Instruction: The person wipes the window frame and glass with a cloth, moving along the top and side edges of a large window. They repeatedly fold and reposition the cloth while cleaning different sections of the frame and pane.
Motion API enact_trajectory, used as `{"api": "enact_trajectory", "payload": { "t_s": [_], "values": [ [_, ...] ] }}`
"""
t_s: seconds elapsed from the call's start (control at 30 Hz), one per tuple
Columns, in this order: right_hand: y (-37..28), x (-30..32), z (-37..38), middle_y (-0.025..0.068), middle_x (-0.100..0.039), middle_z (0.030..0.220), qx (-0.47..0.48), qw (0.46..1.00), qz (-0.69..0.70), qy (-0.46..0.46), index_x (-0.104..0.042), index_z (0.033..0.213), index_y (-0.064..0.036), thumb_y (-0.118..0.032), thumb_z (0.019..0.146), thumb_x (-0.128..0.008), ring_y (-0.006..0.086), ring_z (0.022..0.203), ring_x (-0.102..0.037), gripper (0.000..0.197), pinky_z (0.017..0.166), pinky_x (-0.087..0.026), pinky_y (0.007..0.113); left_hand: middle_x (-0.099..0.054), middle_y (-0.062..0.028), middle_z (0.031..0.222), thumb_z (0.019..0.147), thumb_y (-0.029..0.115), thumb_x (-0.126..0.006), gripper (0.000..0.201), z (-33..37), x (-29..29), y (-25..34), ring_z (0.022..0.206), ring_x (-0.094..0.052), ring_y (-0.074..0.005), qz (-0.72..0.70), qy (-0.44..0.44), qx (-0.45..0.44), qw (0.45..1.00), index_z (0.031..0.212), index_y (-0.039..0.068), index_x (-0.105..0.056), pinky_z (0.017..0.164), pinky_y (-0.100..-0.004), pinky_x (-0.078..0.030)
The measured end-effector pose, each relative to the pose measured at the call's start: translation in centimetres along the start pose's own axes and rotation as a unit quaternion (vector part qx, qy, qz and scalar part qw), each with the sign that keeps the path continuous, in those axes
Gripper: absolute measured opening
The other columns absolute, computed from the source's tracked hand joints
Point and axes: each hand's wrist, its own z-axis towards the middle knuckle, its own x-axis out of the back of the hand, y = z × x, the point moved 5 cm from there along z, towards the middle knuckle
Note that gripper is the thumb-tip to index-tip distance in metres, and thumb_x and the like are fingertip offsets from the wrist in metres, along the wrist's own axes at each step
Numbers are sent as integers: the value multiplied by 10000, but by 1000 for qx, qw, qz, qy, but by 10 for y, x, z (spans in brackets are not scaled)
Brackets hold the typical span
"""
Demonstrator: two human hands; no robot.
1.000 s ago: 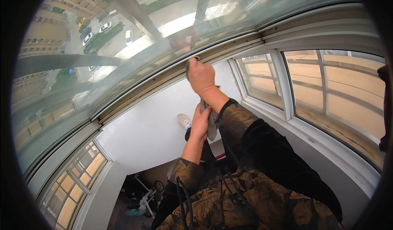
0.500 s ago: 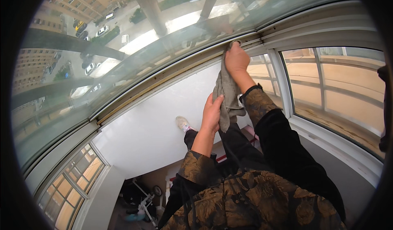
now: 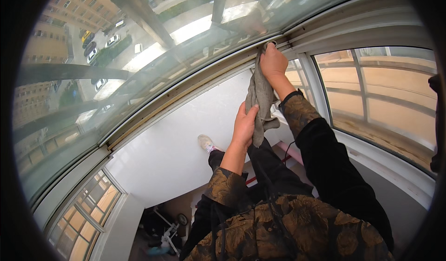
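A grey-brown cloth (image 3: pixel 261 96) hangs bunched between my two hands. My right hand (image 3: pixel 274 62) is closed on its upper end and presses it against the window track (image 3: pixel 200 83), close to the corner of the frame. Lower down, my left hand (image 3: pixel 244 125) grips the cloth's hanging part, with the thumb on top. Along the track runs the large window pane (image 3: pixel 153 82). The fingertips of my right hand are partly hidden by the cloth and the hand itself.
A broad white sill (image 3: pixel 162 140) lies below the track, with my shoe (image 3: pixel 205 143) standing on it. Side windows (image 3: pixel 381 89) flank me on the right and left (image 3: pixel 83 214). A white-framed wheeled thing (image 3: pixel 169 233) stands on the floor below. Bars and parked cars show through the glass.
The view has shifted slightly. My right hand and the cloth's top end stay at the track near the corner, with a small shift upward and right in the picture. Both hands keep their grip.
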Motion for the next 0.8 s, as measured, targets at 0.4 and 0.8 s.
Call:
{"api": "enact_trajectory", "payload": {
  "t_s": [0.4,0.8],
  "values": [
    [37,-28,-11,168,-735,896,5,965,252,-72,-589,1179,-26,-212,949,-703,284,856,-734,317,767,-567,440,-651,-120,1279,1059,156,-554,448,-26,40,7,1033,-700,-219,57,61,17,996,1478,19,-467,800,-393,-626],
    [22,30,-104,68,-602,1415,-153,448,837,-275,-499,1483,-43,-158,1092,-480,212,1314,-565,408,1146,-426,390,-654,-94,1316,988,11,-524,460,-70,59,27,1162,-640,-171,89,90,15,992,1448,-3,-529,1012,-313,-512]
  ]
}}
